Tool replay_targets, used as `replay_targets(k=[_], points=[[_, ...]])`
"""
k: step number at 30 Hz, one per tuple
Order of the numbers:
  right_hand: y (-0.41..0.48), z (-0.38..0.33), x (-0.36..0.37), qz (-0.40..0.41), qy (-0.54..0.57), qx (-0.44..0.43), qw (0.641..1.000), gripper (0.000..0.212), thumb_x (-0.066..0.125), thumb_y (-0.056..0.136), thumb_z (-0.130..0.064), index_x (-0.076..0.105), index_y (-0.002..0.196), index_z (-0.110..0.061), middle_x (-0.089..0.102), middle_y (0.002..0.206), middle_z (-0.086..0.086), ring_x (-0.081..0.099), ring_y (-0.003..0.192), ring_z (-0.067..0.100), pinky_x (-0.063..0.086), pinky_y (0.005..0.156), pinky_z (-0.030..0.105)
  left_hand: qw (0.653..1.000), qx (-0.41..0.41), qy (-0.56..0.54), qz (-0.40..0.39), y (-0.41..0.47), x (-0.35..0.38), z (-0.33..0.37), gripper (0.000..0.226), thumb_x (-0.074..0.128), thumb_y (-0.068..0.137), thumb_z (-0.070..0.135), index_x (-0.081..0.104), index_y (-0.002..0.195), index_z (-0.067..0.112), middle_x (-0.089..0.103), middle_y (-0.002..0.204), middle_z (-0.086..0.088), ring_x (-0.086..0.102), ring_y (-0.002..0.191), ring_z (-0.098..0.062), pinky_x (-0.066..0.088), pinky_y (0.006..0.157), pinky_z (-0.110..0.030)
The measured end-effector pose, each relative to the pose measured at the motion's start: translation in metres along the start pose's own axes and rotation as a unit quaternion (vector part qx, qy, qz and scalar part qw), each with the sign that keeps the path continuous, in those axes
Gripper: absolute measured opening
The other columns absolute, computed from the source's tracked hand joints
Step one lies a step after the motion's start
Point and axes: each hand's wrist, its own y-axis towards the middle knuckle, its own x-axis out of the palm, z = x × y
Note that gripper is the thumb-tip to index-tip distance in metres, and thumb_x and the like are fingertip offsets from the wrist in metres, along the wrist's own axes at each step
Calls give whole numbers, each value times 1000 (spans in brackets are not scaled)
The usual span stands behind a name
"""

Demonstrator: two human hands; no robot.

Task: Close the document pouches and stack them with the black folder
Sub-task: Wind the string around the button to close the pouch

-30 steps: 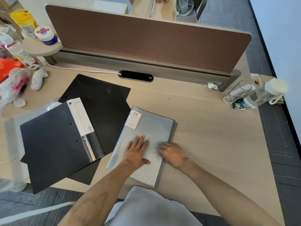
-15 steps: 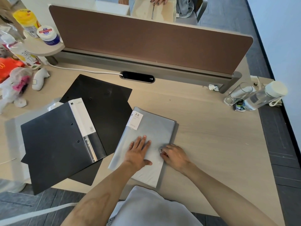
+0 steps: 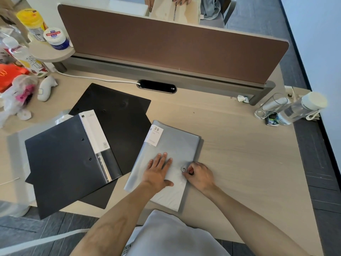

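Grey translucent pouch (image 3: 172, 145), round metal snap (image 3: 183, 169)

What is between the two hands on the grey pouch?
A small silver snap button on the grey pouch, close to the right hand; the head view shows it.

- grey pouch (image 3: 173, 143): middle covered by left hand (image 3: 156, 172) and forearm; near corner at 6 o'clock hidden behind pale shirt (image 3: 166, 235)
- right hand (image 3: 200, 175): fingertips curled under beside snap (image 3: 183, 169); whether they pinch the pouch's edge, cannot tell
- label (image 3: 154, 134): print below "20" too small to read
- lower black folder (image 3: 120, 111): largely under upper black folder (image 3: 60, 159)
- plastic bag (image 3: 13, 97), 9 o'clock: blurred; cut by frame edge
- far person's hands (image 3: 180, 0), 12 o'clock: cut by top edge
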Motion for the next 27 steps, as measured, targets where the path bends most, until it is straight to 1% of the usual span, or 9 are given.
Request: replay_targets(k=[4,9,13,16,19,21,23,25,27], points=[[0,4,0,-10,31,-4,999,17,60,83,-38,62,83,-21,65,92,-4,60,90,16,48,76,30,1000,0,3,-1,1,1,-1,94,46,88,62,-13,151,28,-23,160,0,-21,147,-21,-5,120,-40],[1,7,2,-19,83,5,996,11,65,81,-31,59,74,-25,67,85,-2,62,85,17,48,74,29,1000,0,0,1,1,2,-1,93,46,88,62,-13,151,29,-23,160,0,-22,146,-21,-7,119,-40],[1,10,1,-18,110,0,994,12,66,83,-33,61,77,-24,66,83,-4,60,79,14,49,71,29,1000,2,0,-3,0,1,-1,93,46,88,61,-14,151,28,-23,159,0,-22,146,-22,-7,119,-40],[5,13,-1,-18,110,-25,993,3,65,84,-26,66,82,-23,59,82,-7,55,76,12,46,72,28,1000,1,-2,-2,-1,0,0,93,47,88,61,-13,152,28,-23,159,0,-22,146,-21,-6,119,-40],[9,17,-2,-18,92,-34,995,8,62,85,-21,69,88,-20,57,88,-6,55,84,13,45,78,28,1000,1,-3,-1,0,0,0,94,47,88,62,-12,152,28,-23,160,0,-21,147,-22,-6,119,-40],[11,19,-2,-16,55,-57,997,10,60,87,-25,68,92,-20,60,96,-5,57,95,15,43,81,26,1000,1,-3,0,0,0,0,94,47,87,62,-12,152,28,-22,160,0,-21,147,-22,-6,119,-40],[12,20,-3,-12,6,-91,996,14,57,90,-30,65,95,-20,61,101,-4,54,103,15,40,84,24,1000,2,-2,1,1,1,0,94,47,87,62,-12,152,28,-22,160,0,-21,147,-22,-6,119,-40],[14,19,-3,-5,-48,-126,991,22,54,92,-36,63,96,-17,60,102,0,52,104,17,41,86,27,1000,2,-2,1,1,2,-1,93,47,88,62,-12,151,29,-22,160,0,-21,147,-22,-5,120,-40],[15,17,-3,11,-129,-164,978,27,51,93,-39,62,92,-14,62,99,4,57,98,22,47,81,34,1000,1,-1,1,1,2,-1,93,47,88,62,-13,151,29,-22,160,0,-21,147,-22,-5,120,-41]])
